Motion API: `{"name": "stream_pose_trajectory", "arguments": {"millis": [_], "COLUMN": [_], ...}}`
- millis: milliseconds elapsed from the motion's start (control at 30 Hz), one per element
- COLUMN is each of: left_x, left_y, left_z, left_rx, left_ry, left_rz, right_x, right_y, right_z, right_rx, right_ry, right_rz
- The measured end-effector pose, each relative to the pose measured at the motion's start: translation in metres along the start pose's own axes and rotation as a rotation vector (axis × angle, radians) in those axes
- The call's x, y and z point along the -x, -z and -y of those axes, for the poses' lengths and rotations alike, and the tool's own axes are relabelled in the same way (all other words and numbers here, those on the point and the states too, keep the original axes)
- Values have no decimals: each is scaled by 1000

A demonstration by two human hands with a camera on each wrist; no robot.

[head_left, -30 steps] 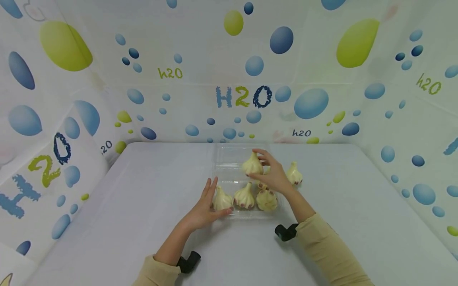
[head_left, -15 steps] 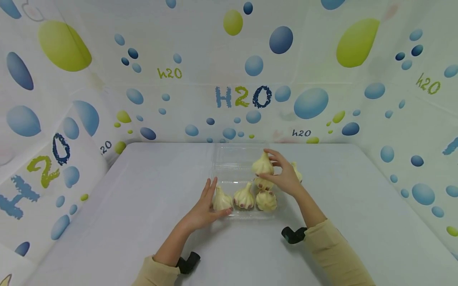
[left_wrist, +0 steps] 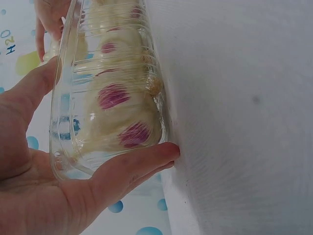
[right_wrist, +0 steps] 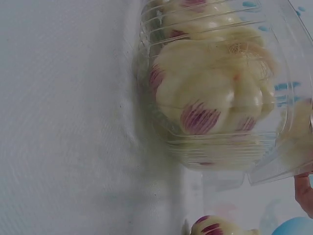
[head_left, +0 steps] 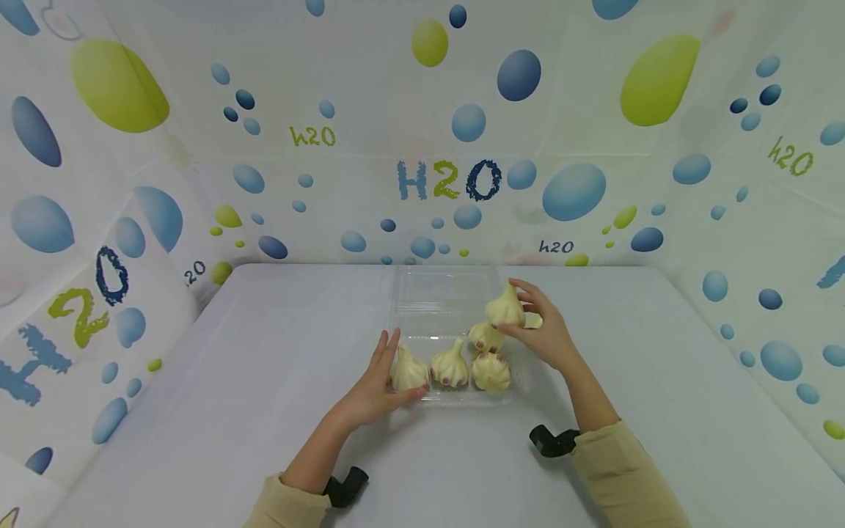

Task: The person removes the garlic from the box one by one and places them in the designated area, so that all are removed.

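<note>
My right hand (head_left: 548, 334) pinches a garlic bulb (head_left: 505, 306) between thumb and fingers, stem upward, above the right side of a clear plastic clamshell box (head_left: 462, 400). My left hand (head_left: 370, 394) rests at the box's front left corner, its fingers straight along the side and its thumb across the front. Inside lie a left bulb (head_left: 410, 369), a middle bulb (head_left: 450, 364) and a right bulb (head_left: 491, 371) in a front row, with a rear bulb (head_left: 485, 337) behind the right one. Through the wall, the left wrist view shows purple-streaked garlic (left_wrist: 115, 95).
The box's hinged lid (head_left: 445, 290) lies folded back toward the wall. Another garlic bulb (head_left: 534, 321) stands on the white table (head_left: 297, 330) to the right, mostly hidden behind my right hand. A sheet (head_left: 363, 110) printed with blue and green drops surrounds the table.
My right hand has moved rightward with the garlic bulb, from over the box's middle to its right side. The rear bulb in the box now shows more fully. My left hand stays in place.
</note>
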State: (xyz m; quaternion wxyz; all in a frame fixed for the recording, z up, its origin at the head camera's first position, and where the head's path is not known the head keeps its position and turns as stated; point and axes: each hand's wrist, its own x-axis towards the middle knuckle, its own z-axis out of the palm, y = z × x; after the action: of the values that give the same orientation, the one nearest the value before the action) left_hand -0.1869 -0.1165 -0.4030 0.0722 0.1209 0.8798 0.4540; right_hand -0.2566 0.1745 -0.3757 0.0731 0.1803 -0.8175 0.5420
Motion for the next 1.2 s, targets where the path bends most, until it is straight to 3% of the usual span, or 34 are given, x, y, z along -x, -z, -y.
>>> {"name": "stream_pose_trajectory", "arguments": {"millis": [267,1200], "left_x": [0,1], "left_y": [-1,-2], "left_z": [0,1], "left_rx": [11,8], "left_ry": [-2,-12], "left_rz": [2,-5], "right_x": [5,9], "right_y": [10,44], "right_z": [-6,-19], "right_rx": [11,57], "right_ry": [-26,7], "right_rz": [-28,-99]}}
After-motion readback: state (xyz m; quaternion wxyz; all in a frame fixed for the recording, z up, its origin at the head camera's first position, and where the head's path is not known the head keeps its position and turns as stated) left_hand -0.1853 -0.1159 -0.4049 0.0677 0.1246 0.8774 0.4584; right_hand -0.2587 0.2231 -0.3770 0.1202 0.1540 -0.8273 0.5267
